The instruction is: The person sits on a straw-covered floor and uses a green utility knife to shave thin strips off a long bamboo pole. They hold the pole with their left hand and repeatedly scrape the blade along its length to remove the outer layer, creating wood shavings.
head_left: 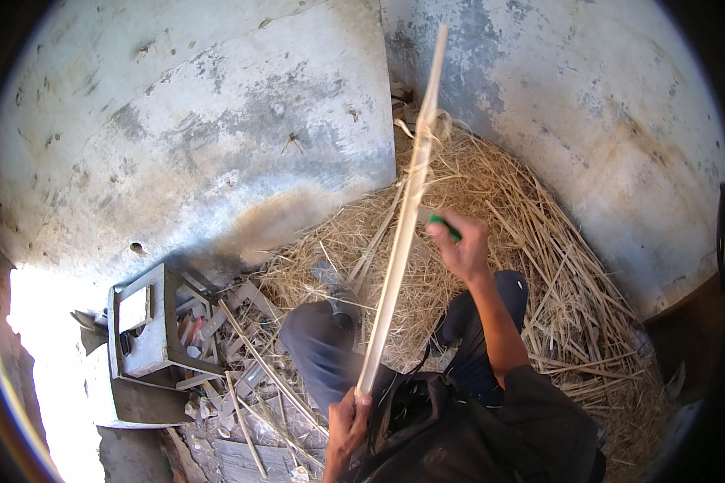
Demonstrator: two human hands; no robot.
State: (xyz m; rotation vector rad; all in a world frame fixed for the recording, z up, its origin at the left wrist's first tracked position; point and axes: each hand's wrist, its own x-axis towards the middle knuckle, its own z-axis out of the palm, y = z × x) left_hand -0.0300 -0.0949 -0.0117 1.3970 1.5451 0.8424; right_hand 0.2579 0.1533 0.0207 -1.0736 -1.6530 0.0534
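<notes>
A long pale strip of wood or bamboo [394, 282] slants up and away from me, from my lap to beyond the straw heap. My left hand [348, 423] is closed round its lower end, close to my body. In my right hand [465, 249] is a green-handled tool [445, 227], which looks like a knife. Its short blade is blurred and lies at the strip's right side, about midway along; whether it touches cannot be made out. Thin curled shavings [439, 129] hang from the strip's upper part.
Straw-like shavings [467, 173] heap up in front of me, with many thin sticks [552, 282] along the right. At left a small worn wooden stool or table [149, 342] stands beside scattered wood scraps [246, 346]. Stained pale walls [298, 105] meet in a corner ahead.
</notes>
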